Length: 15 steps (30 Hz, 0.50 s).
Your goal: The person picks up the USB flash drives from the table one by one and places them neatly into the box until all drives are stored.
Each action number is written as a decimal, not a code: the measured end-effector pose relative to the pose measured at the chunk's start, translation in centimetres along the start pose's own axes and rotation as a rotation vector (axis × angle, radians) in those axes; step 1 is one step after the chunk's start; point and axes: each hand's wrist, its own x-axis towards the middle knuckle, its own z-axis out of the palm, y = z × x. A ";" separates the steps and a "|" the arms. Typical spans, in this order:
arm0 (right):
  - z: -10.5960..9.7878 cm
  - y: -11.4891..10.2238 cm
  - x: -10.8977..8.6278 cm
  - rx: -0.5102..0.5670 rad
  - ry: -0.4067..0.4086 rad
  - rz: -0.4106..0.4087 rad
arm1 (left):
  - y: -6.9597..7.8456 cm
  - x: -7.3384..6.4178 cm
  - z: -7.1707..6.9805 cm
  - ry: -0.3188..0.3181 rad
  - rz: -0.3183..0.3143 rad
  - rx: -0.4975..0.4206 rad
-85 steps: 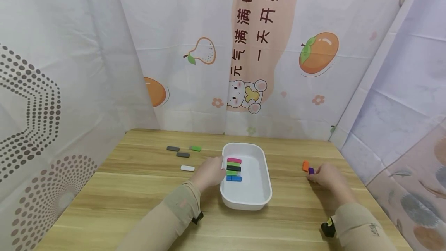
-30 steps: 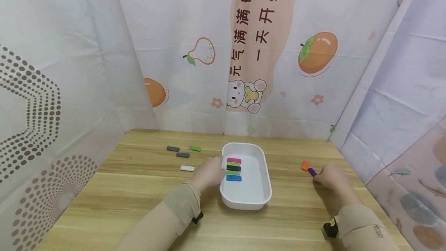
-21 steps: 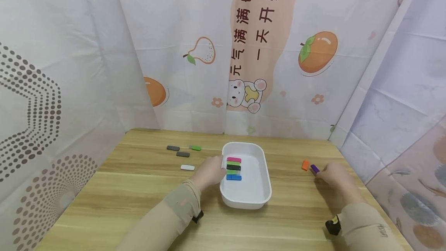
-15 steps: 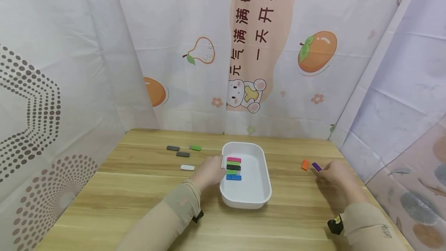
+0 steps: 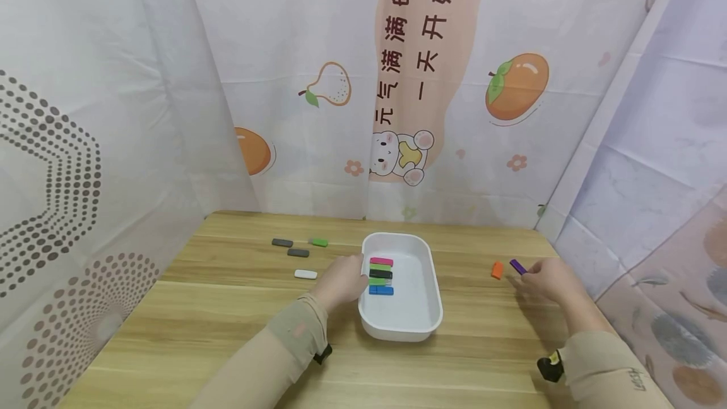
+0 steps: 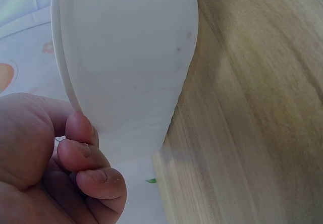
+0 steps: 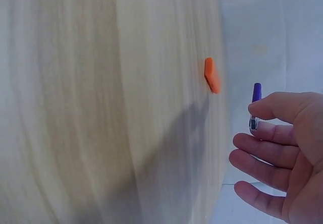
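Note:
My right hand [image 5: 553, 279] pinches a purple USB stick [image 7: 257, 92] between thumb and index finger, the other fingers loosely bent. The stick's metal plug shows under the thumb in the right wrist view. Left of it, an orange USB stick [image 5: 497, 269] lies on the table. My left hand [image 5: 342, 281] grips the left rim of a white plastic tray [image 5: 401, 336], with curled fingers at the edge in the left wrist view. Inside the tray, pink [image 5: 382, 262], black [image 5: 380, 274], blue [image 5: 381, 291] and green USB sticks lie in a column along the left side.
On the wooden table [image 5: 227, 333], left of the tray, lie two dark grey USB sticks [image 5: 298, 253], a green one [image 5: 320, 243] and a white one [image 5: 305, 274]. Printed curtains [image 5: 295, 163] enclose the table at the back and both sides.
My right hand has drawn the purple stick away from the orange one, to the right and up off the table. The left hand and the tray stay put.

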 end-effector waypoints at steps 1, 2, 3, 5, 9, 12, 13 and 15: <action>-0.1 0.0 0.0 -0.003 0.000 -0.002 | 0.0 0.0 0.0 -0.002 -0.001 -0.003; -0.2 -0.1 0.0 -0.005 -0.001 -0.003 | 0.0 0.0 0.0 -0.003 -0.002 -0.004; -0.2 -0.2 0.0 -0.009 0.001 -0.006 | 0.0 0.0 0.0 -0.004 -0.003 -0.005; -0.4 -0.5 0.0 -0.014 0.003 -0.009 | 0.0 0.1 0.0 -0.004 -0.002 -0.003; -0.4 -1.1 -0.3 -0.019 0.018 -0.026 | 0.0 0.0 0.0 -0.003 0.003 0.005; -0.5 -1.5 -0.3 -0.009 0.024 -0.027 | 0.1 0.0 0.0 -0.005 0.005 -0.002; -0.5 -1.6 -0.2 -0.003 0.024 -0.027 | 0.1 0.0 0.0 -0.006 0.002 -0.002; -0.6 -1.7 -0.1 0.009 0.018 -0.023 | 0.1 -0.1 0.0 -0.010 -0.009 -0.005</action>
